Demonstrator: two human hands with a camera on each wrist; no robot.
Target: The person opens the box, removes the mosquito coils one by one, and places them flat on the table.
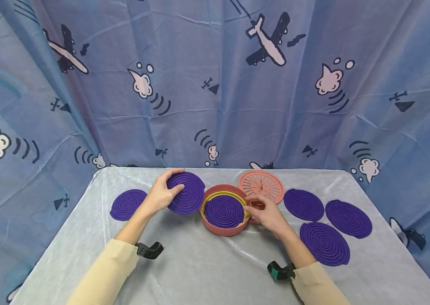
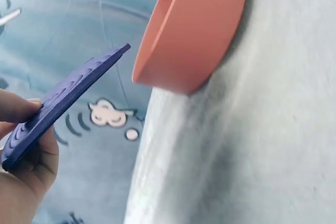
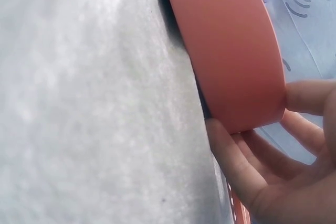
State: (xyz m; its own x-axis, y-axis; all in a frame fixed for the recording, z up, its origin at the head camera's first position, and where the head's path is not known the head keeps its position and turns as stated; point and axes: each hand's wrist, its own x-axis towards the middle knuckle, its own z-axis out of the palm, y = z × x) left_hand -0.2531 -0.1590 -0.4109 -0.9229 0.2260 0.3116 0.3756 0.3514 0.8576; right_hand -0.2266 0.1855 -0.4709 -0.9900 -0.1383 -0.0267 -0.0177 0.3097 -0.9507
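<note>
My left hand [image 1: 161, 192] pinches a purple mosquito coil [image 1: 187, 195], raised and tilted up, with the thumb on its front face and the fingers behind. Just right of it stands a round red mosquito coil holder [image 1: 224, 231] with a yellow inner ring [image 1: 220, 193]. Another purple coil [image 1: 224, 212] lies flat inside that holder. At the holder's right side, my right hand [image 1: 270, 216] grips its wall, fingertips at the rim and low on the side [image 3: 231, 51]. In the left wrist view the held coil [image 2: 65, 98] is seen edge-on, apart from the holder [image 2: 194, 30].
Behind the holder lies a slotted salmon-red lid [image 1: 272, 186]. Several loose purple coils, such as the nearest one [image 1: 324, 243], lie to the right. A single coil [image 1: 127, 205] lies at left, beyond my left forearm. A patterned blue curtain [image 1: 184, 84] hangs behind the table [image 1: 184, 267].
</note>
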